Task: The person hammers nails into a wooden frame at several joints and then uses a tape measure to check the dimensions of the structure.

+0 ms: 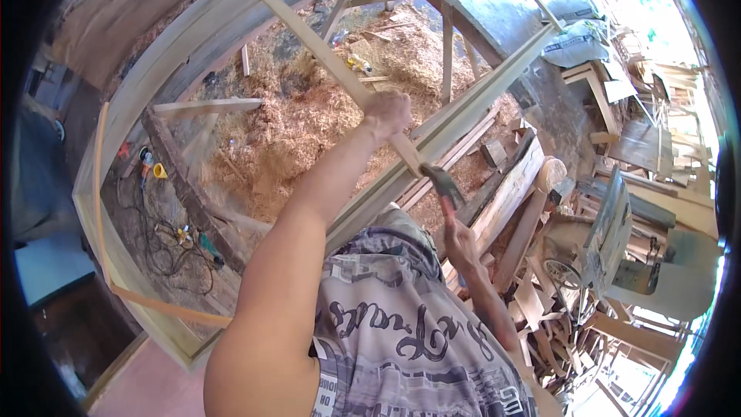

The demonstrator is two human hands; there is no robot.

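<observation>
My left hand (387,113) is closed around a long, narrow wooden strip (312,40), which runs from the far left over a wooden frame. The strip's near end crosses a frame rail (485,85) in front of my body. In my right hand (461,245) is a hammer (443,185), gripped by its red handle. Its dark head is at the strip's near end; whether they touch I cannot tell. Any nail there is too small to make out.
Wood shavings (297,127) cover the floor inside the frame. Cords (158,239) and a yellow-and-blue tool (148,166) lie at left. At right are timber offcuts (505,193), a wheeled cart (571,255) and white sacks (575,42). A thin strip (104,216) runs along the left side.
</observation>
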